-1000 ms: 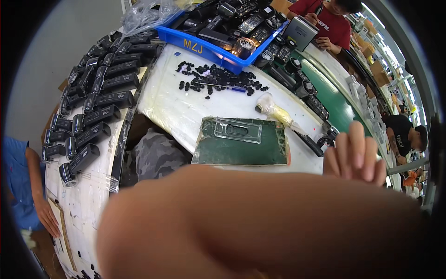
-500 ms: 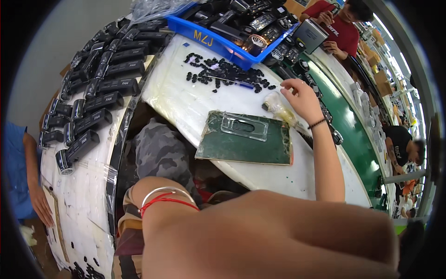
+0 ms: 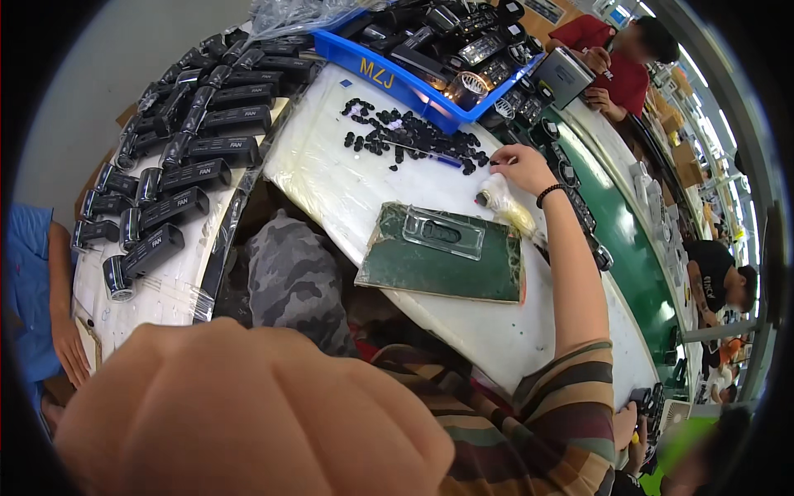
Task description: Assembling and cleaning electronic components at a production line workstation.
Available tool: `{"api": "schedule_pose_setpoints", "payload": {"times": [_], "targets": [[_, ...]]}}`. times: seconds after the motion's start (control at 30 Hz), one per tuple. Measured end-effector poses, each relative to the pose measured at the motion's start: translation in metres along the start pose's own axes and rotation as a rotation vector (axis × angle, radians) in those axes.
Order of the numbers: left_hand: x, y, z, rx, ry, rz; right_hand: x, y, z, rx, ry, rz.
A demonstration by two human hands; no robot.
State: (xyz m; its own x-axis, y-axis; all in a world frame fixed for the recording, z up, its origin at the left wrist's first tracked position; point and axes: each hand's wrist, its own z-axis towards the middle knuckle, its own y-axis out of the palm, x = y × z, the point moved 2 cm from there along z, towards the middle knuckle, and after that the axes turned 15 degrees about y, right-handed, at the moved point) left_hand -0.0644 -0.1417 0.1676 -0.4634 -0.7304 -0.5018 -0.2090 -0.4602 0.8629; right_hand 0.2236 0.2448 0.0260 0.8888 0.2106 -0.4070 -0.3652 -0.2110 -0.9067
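Observation:
My right hand [image 3: 525, 171], with a dark beaded bracelet, is closed in a pinch at the right end of a scattered pile of small black parts [image 3: 401, 132]. A small black part [image 3: 494, 163] shows at its fingertips. Just below the hand lies a small clear plastic bag [image 3: 503, 200] with a yellowish lower end. My left hand [image 3: 256, 405] looms large and blurred at the lower left, close to the camera, its fingers not clearly shown. Between them, a green board [image 3: 447, 269] bears a clear plastic holder [image 3: 444, 232] with a dark oval slot.
A blue bin [image 3: 393, 76] full of black devices stands at the far side. Rows of black handheld fans [image 3: 207, 149] cover the left table. A blue pen [image 3: 445, 159] lies by the parts. Co-workers sit at left, far right and lower right, beside a green conveyor [image 3: 620, 202].
My right hand has moved left to the small black parts and its fingers have closed together. My left hand and forearm have swung across to the lower left, uncovering my striped right sleeve.

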Motion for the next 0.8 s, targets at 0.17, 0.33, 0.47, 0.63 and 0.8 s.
{"api": "schedule_pose_setpoints", "payload": {"times": [0.17, 0.33, 0.47, 0.63, 0.8], "targets": [[-0.005, -0.006, 0.004, -0.31, -0.113, 0.39, 0.007, 0.004, 0.005, -0.009, 0.057, 0.015], [0.0, 0.001, -0.007, -0.599, -0.174, 0.489, -0.007, -0.007, -0.012, 0.121, 0.051, 0.007], [-0.018, -0.007, 0.004, -0.92, -0.139, -0.044, -0.033, -0.016, -0.066, 0.243, -0.151, 0.366], [-0.079, -0.127, 0.034, -1.678, -0.359, 1.398, -0.04, -0.003, -0.147, -0.103, -0.047, 0.981], [-0.078, -0.205, 0.032, -1.923, -0.487, 1.707, -0.038, 0.013, -0.174, -0.189, 0.033, 1.171]]}}
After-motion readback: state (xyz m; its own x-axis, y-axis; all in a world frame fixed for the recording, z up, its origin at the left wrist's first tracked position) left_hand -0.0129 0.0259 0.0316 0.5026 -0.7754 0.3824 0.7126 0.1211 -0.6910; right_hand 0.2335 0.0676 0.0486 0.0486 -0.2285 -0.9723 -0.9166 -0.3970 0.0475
